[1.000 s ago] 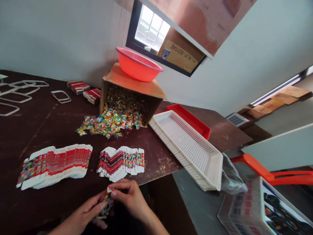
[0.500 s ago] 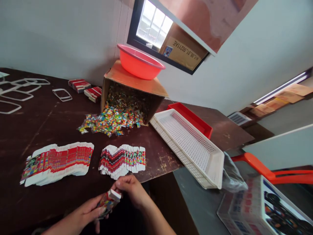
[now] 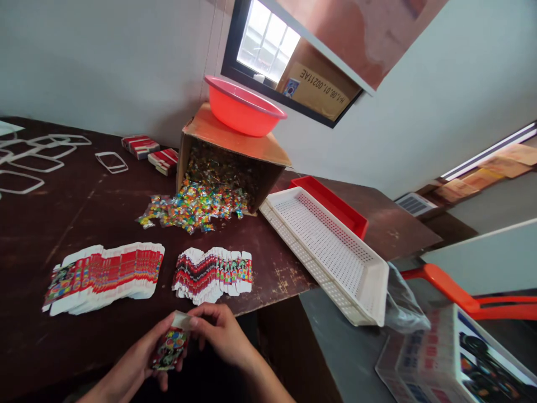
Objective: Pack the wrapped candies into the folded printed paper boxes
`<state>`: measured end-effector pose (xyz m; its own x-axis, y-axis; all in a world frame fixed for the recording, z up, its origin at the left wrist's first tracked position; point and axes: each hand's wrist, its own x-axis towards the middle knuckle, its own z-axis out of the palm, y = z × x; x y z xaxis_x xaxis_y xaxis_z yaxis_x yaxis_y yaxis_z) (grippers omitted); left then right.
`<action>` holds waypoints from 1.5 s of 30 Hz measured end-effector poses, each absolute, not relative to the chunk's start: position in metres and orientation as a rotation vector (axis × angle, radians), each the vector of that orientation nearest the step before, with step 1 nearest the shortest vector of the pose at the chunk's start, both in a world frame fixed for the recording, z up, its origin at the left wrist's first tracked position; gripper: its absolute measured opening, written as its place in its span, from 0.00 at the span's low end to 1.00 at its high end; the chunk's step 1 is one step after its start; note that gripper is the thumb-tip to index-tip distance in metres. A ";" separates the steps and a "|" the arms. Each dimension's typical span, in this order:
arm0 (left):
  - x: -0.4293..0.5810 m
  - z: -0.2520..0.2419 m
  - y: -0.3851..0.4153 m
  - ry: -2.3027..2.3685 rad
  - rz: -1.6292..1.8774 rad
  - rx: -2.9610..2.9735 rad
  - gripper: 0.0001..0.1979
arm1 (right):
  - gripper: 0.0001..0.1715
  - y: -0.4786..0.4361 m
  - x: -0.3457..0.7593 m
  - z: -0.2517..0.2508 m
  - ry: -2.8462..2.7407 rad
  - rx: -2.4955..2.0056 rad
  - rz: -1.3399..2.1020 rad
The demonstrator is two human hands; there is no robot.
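Both hands hold one small printed carton [image 3: 170, 346] at the near edge of the dark table [image 3: 84, 218]. My left hand [image 3: 140, 361] supports it from below. My right hand [image 3: 220, 336] pinches its white top flap. Just beyond lie two fanned rows of flat carton blanks, a short one [image 3: 213, 274] and a longer one [image 3: 104, 277]. Farther back, colourful wrapped candies [image 3: 193, 204] spill from a cardboard box [image 3: 235, 151] lying on its side.
An orange basin [image 3: 243, 106] sits on the box. A white perforated tray [image 3: 327, 252] and a red tray [image 3: 331, 204] lie to the right. Small red packs [image 3: 153, 152] and white frames [image 3: 37, 159] rest at the back left. A printed box [image 3: 453, 358] and orange handle [image 3: 461, 291] sit lower right.
The carton has turned in my hands so its printed face shows, and my right fingers have shifted to its top flap. The view has drifted slightly.
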<state>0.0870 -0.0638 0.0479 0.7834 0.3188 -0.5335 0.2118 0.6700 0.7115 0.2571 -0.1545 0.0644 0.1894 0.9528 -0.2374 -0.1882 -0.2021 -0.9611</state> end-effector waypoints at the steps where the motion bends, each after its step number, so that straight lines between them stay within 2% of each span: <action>1: 0.087 0.050 -0.064 0.683 0.065 0.867 0.28 | 0.23 -0.155 0.258 0.062 -0.755 -1.267 1.357; 7: 0.088 0.052 -0.060 0.672 0.070 1.016 0.25 | 0.25 -0.153 0.254 0.062 -0.630 -1.090 1.587; 9: 0.087 0.045 -0.059 0.731 0.110 1.054 0.25 | 0.23 -0.151 0.248 0.064 -0.770 -1.234 1.423; 13: 0.084 0.033 -0.057 0.823 0.161 1.037 0.25 | 0.09 -0.151 0.237 0.068 -1.177 -1.511 0.831; 16: 0.083 0.033 -0.056 0.776 0.140 0.996 0.26 | 0.07 -0.151 0.236 0.067 -1.247 -1.520 0.731; 30: 0.081 0.047 -0.055 0.716 0.107 0.863 0.23 | 0.11 -0.149 0.239 0.074 -1.203 -1.472 0.699; 38: 0.085 0.045 -0.053 0.757 0.121 0.929 0.27 | 0.15 -0.148 0.245 0.072 -1.018 -1.407 0.936; 45: 0.084 0.033 -0.048 0.798 0.160 1.005 0.26 | 0.14 -0.147 0.241 0.081 -1.278 -1.472 0.849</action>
<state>0.0837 -0.0481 0.0328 0.7127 0.4667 -0.5237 0.2293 0.5506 0.8027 0.2412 -0.1472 0.0806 0.2050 0.9748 0.0884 0.2962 0.0243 -0.9548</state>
